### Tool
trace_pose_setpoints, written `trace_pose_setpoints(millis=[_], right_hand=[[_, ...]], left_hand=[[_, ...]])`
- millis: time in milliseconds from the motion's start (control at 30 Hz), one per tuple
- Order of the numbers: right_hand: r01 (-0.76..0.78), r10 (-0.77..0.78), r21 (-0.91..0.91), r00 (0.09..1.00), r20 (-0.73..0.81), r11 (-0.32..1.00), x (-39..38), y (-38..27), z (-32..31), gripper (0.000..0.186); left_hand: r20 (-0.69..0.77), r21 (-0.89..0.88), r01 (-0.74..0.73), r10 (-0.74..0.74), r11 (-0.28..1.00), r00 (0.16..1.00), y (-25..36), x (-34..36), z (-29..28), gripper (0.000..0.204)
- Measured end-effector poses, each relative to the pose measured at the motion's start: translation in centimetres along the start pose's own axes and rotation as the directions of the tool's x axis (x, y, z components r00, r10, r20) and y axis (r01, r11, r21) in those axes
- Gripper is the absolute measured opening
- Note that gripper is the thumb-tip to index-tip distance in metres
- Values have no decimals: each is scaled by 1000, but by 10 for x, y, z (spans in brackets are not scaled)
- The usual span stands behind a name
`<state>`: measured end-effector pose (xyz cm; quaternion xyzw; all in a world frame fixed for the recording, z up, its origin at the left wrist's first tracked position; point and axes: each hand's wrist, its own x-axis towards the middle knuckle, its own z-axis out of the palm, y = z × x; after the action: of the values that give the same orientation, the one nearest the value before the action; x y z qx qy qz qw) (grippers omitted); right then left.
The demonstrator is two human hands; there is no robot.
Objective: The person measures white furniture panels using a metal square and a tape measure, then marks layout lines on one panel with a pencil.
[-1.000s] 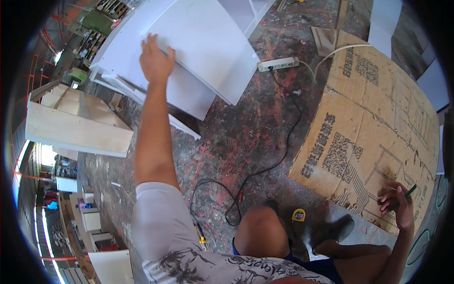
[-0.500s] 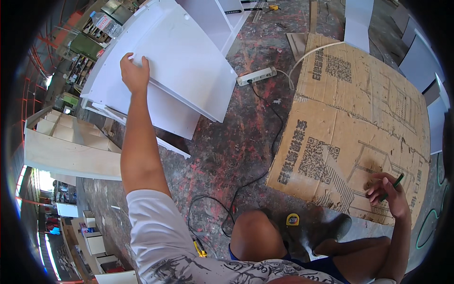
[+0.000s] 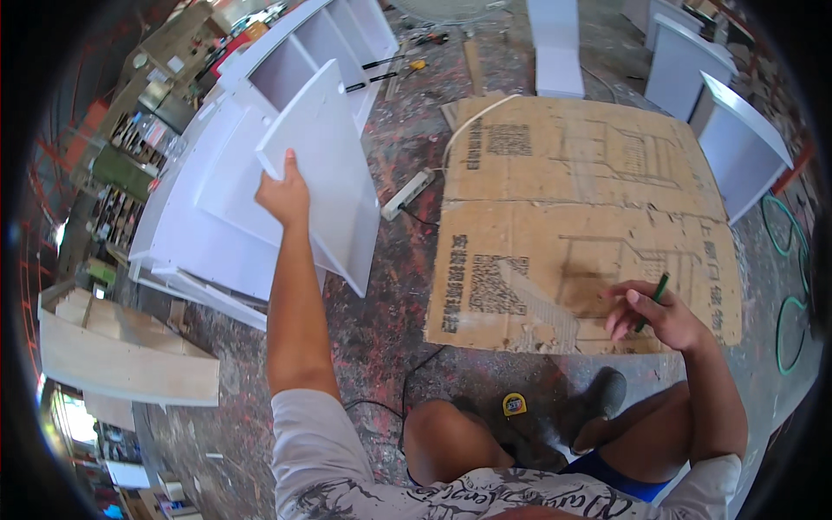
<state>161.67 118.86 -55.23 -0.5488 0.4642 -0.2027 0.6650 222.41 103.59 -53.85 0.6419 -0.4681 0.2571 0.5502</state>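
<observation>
My left hand is closed on the near edge of a white board, which stands tilted up from the white furniture parts behind it. Between the fingers of my right hand is a slim green pencil. That hand hovers over the near right part of a flat, worn cardboard sheet printed with furniture drawings. By my feet on the floor lies a yellow tape measure.
A white power strip lies between the board and the cardboard, with a dark cable trailing across the floor. White panels stand at the far right near a green hose. A pale wooden frame is at the left.
My left hand has raised the white board from lying on the stack to a steep tilt. My view has swung, so the cardboard sits further left. My right hand still has the pencil.
</observation>
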Motion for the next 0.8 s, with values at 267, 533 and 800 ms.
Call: trace_pose_setpoints(millis=[267,533,800], right_hand=[[109,-111,59,993,30,992,-28,3,-8,47],[406,-288,236,865,-412,883,-94,6,-45,48],[930,-498,184,329,-802,319,-201,32,-104,34]], left_hand=[[-133,-235,-9,-23,972,991,171,7,-76,32],[-149,-368,-484,464,794,873,339,-88,-96,31],[15,-608,-644,818,464,575,427,-282,-84,27]])
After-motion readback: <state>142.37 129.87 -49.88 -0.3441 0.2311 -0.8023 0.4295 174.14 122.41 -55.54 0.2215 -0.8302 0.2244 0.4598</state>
